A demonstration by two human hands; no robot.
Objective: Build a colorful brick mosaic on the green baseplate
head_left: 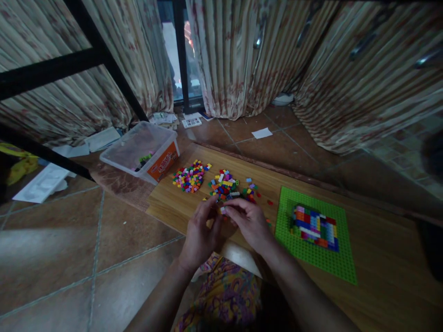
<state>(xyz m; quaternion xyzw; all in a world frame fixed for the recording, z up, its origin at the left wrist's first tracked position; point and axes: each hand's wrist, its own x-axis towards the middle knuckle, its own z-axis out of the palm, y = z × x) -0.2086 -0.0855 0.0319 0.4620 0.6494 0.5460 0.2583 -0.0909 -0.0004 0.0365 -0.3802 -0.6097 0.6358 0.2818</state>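
Observation:
My left hand [200, 235] and my right hand [249, 222] meet over the near edge of a low wooden board [380, 276], fingertips together on a small light-coloured brick [222, 210]. Just beyond them lie loose piles of small coloured bricks [190, 177], a second heap [224, 183] and scattered ones [251, 190]. To the right lies a green baseplate [332, 263] bearing a flat patch of mixed coloured bricks [315, 227].
A clear plastic tub [138, 152] with an orange label stands at the board's far left corner, a few bricks inside. Papers [262, 133] litter the tiled floor by striped curtains [242, 55]. A black metal frame [86, 60] crosses the upper left.

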